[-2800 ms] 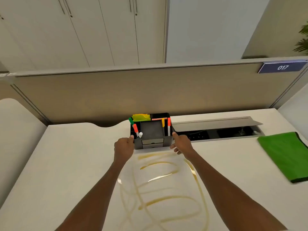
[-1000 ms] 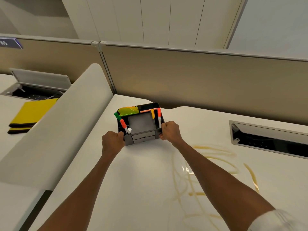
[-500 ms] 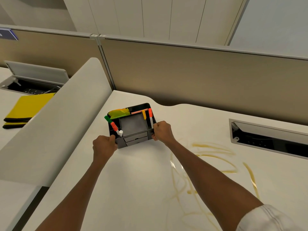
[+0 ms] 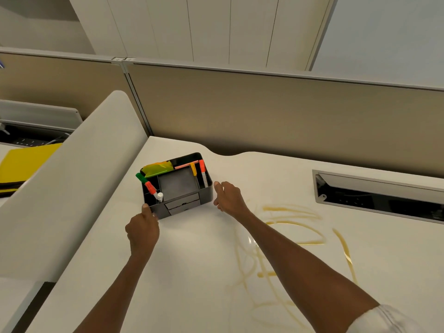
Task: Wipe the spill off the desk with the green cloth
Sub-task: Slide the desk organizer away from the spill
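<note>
The spill (image 4: 292, 223) is a tangle of yellow-brown streaks on the white desk (image 4: 192, 272), right of centre. The green cloth is out of view. A black desk organizer (image 4: 177, 186) with markers stands at the desk's back left, clear of the streaks. My left hand (image 4: 141, 231) sits just in front of its front left corner, thumb tip touching that corner, fingers loosely curled and holding nothing. My right hand (image 4: 228, 197) is beside the organizer's right wall with a small gap, fingers relaxed.
A rounded white side divider (image 4: 72, 188) borders the desk on the left, and a tan partition (image 4: 264, 111) runs along the back. A recessed cable tray (image 4: 379, 195) lies at the back right. A yellow cloth (image 4: 24, 162) lies on the neighbouring desk.
Both hands carried the organizer from above the spill to the desk's back left and have let go of it. The green cloth has left the view.
</note>
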A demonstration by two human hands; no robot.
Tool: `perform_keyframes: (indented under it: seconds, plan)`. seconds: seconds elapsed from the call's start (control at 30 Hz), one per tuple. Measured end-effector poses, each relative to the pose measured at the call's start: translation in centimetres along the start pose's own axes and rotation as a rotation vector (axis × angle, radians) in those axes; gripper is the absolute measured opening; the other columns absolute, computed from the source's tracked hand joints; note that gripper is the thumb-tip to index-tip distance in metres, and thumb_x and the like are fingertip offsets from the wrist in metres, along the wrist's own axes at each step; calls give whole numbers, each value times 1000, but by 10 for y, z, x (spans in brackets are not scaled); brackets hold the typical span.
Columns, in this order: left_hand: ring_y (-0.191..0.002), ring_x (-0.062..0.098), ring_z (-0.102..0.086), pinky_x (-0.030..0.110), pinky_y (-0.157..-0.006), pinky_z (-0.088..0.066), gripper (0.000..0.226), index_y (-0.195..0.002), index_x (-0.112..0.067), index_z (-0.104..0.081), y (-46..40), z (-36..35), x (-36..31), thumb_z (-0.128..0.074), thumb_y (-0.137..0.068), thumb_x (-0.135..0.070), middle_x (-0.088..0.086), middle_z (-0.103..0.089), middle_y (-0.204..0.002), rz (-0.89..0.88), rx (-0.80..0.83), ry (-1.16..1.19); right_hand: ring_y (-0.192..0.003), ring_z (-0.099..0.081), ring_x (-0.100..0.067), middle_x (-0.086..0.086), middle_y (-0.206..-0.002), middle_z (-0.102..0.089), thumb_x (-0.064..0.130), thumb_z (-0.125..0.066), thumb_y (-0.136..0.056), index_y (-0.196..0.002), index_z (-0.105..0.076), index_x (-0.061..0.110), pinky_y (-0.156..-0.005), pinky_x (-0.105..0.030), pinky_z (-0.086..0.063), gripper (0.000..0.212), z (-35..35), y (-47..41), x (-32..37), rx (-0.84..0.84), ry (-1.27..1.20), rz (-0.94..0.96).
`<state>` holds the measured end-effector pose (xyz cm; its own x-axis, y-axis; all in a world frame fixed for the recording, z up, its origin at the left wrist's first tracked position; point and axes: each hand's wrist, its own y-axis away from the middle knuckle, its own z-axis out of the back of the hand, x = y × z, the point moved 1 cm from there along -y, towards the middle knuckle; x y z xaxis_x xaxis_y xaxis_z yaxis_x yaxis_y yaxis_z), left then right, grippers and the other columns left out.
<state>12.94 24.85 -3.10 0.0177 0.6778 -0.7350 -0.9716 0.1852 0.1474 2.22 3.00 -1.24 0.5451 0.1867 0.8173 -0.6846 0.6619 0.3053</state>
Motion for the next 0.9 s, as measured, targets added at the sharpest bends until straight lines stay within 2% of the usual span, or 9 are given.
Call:
perform_keyframes:
  seconds: [0.1, 0.23, 0.33, 0.43, 0.47, 0.53, 0.6, 0.73, 0.9]
  plan:
    - [-100, 45, -64, 47, -92, -47, 47, -101, 6, -67, 21, -11, 0, -31, -104, -24, 26, -70, -101, -2, -26, 29, -97, -65, -37, -24, -103, -69, 33, -35, -107, -109, -59, -7, -93, -45, -49, 47, 20, 16, -12, -58, 61, 46]
    - [-109, 40, -63, 41, -98, -41, 53, -103, 6, -71, 56, -33, -4, -26, -107, -22, 24, -72, -109, -57, 12, 84, -90, -60, -34, -16, -95, -66, 25, -36, -106, -99, -59, -3, -86, -40, -48, 38, 56, 40, -34, -140, 149, 120]
    - [-99, 39, -64, 34, -80, -42, 46, -102, 1, -70, 83, -45, -11, -31, -106, -23, 21, -72, -101, -157, 50, 78, -74, -50, -29, -8, -72, -54, 28, -36, -105, -78, -50, 4, -73, -39, -42, 39, 84, 59, -51, -247, 136, 124]
    - [-74, 40, -58, 35, -61, -38, 42, -78, -6, -55, 108, -53, -22, -31, -105, -26, 18, -60, -71, -308, 93, 56, -66, -42, -25, 0, -62, -42, 26, -37, -105, -67, -37, 13, -65, -34, -33, 41, 110, 77, -71, -341, 190, 148]
    - [-79, 39, -59, 37, -64, -42, 42, -82, -3, -55, 113, -56, -24, -30, -104, -27, 17, -62, -76, -336, 112, 39, -65, -40, -24, 0, -61, -40, 24, -37, -105, -65, -35, 14, -64, -34, -31, 41, 117, 82, -77, -363, 206, 155]
    - [-117, 36, -58, 43, -96, -46, 41, -117, 0, -60, 123, -65, -28, -32, -104, -26, 17, -66, -119, -390, 159, -20, -64, -37, -23, 0, -59, -37, 23, -36, -104, -64, -34, 14, -62, -34, -27, 41, 132, 95, -92, -422, 221, 158]
    - [-144, 26, -37, 40, -118, -28, 46, -142, -3, -45, 135, -72, -34, -34, -104, -26, 12, -45, -151, -445, 203, -70, -65, -39, -22, 3, -58, -38, 22, -38, -104, -63, -36, 15, -62, -33, -23, 42, 147, 110, -108, -483, 210, 155]
    - [-152, 18, -13, 34, -122, -14, 53, -152, -5, -27, 158, -88, -50, -32, -104, -28, 7, -20, -163, -579, 256, -160, -81, -51, -26, -8, -75, -61, 20, -38, -104, -78, -59, 2, -75, -37, -39, 38, 175, 139, -140, -531, 174, 110]
    - [-153, 19, -7, 34, -123, -11, 57, -153, -3, -22, 197, -116, -84, -33, -104, -30, 8, -13, -164, -719, 306, -188, -104, -55, -26, -11, -105, -67, 21, -39, -104, -106, -67, 3, -94, -36, -42, 34, 220, 172, -191, -586, 180, 17]
